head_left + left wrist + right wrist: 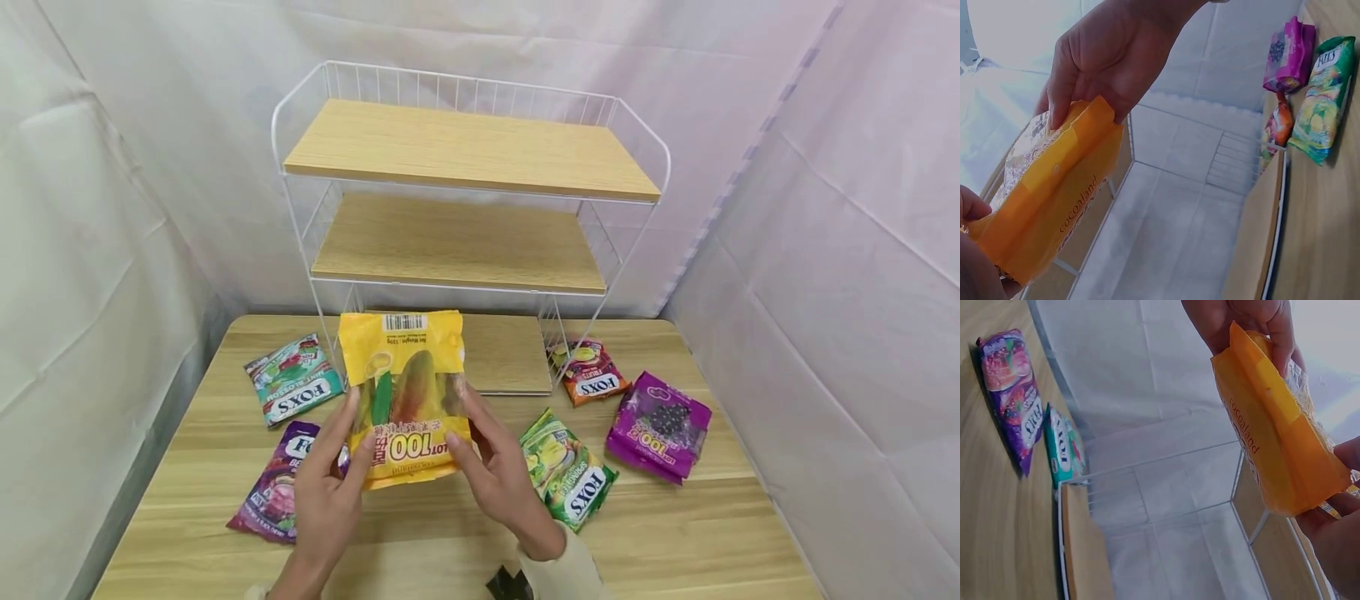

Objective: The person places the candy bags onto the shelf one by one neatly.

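Note:
A yellow bag of mango candy (411, 392) is held up above the table before the shelf rack, its printing upside down in the head view. My left hand (330, 479) grips its left side, thumb on the front. On the opposite side, my right hand (497, 477) pinches the bag between thumb and fingers. Both wrist views show its orange "cocoaland" end between the two hands. Below and left of the left hand lies a purple Fox's bag (277, 487), partly covered by that hand. Beside the right hand lies a green Fox's bag (567, 468).
Behind the bag stands a white wire rack with three wooden shelves (465, 154). A teal Fox's bag (294, 379) lies at its left foot, an orange Fox's bag (596, 373) at its right. Farther right is a purple candy bag (658, 427). White sheets (847, 250) enclose the table (720, 533).

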`<state>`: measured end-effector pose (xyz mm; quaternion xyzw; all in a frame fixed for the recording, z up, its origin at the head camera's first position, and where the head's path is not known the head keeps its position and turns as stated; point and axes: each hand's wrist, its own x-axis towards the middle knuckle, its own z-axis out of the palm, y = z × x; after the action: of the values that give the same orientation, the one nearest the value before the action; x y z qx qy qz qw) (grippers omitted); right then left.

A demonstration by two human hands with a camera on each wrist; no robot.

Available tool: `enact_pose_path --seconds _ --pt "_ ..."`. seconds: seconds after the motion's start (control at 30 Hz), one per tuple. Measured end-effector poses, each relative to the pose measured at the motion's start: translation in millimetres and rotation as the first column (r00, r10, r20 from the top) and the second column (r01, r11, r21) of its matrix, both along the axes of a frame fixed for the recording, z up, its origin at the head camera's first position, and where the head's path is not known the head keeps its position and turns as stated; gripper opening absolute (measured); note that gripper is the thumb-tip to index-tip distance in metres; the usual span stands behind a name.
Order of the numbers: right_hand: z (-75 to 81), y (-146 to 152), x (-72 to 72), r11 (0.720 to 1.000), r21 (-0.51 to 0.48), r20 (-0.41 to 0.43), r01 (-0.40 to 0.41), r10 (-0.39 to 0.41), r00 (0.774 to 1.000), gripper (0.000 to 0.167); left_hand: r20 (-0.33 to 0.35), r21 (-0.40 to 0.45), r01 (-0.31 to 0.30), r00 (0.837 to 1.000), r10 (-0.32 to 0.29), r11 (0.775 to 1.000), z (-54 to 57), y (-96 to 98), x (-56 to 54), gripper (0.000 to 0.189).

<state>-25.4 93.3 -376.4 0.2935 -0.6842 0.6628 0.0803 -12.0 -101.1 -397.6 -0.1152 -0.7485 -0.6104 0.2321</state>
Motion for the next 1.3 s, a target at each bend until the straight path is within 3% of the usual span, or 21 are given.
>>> enact_pose_path --seconds 0.2,0.43,0.63,0.9,1.03,1.17,1.3 --pt "12.8 -2 -6.6 1.000 -0.006 -0.032 -0.014 0.013 0.999 0.061 -0.013 -0.051 -0.020 1.000 0.019 0.998 10.0 -2.8 -6.0 0.066" --pt "24.7 -3 -11.2 1.000 -0.030 -0.092 0.002 -0.005 0.996 0.062 -0.068 -0.023 -0.003 0.998 0.002 1.000 21.1 -2.8 -12.9 0.066" --pt "33.3 -6 -16.3 0.999 -0.038 -0.174 -0.003 -0.004 0.985 0.064 -0.210 -0.007 0.000 0.978 -0.002 1.000 26.0 -4.6 -22.1 0.064" --pt "46.8 -10 -25.2 0.999 -0.047 -0.242 0.002 -0.013 0.970 0.065 -0.259 0.073 0.076 0.964 -0.055 0.994 43.8 -5.5 -32.7 0.060" --pt "50.4 -10 -32.3 0.998 -0.057 -0.290 -0.002 -0.014 0.957 0.066 -0.322 0.089 0.087 0.945 -0.054 0.992 51.7 -5.7 -39.9 0.051" --pt "47.9 -10 -43.0 0.998 -0.067 -0.337 -0.014 -0.010 0.942 0.061 -0.335 0.102 0.086 0.941 -0.047 0.991 60.6 -6.8 -44.7 0.051" --pt "48.1 -12 -50.1 0.997 -0.075 -0.337 -0.022 -0.004 0.942 0.056 -0.352 0.104 0.095 0.935 -0.053 0.990 67.7 -8.4 -49.7 0.052"
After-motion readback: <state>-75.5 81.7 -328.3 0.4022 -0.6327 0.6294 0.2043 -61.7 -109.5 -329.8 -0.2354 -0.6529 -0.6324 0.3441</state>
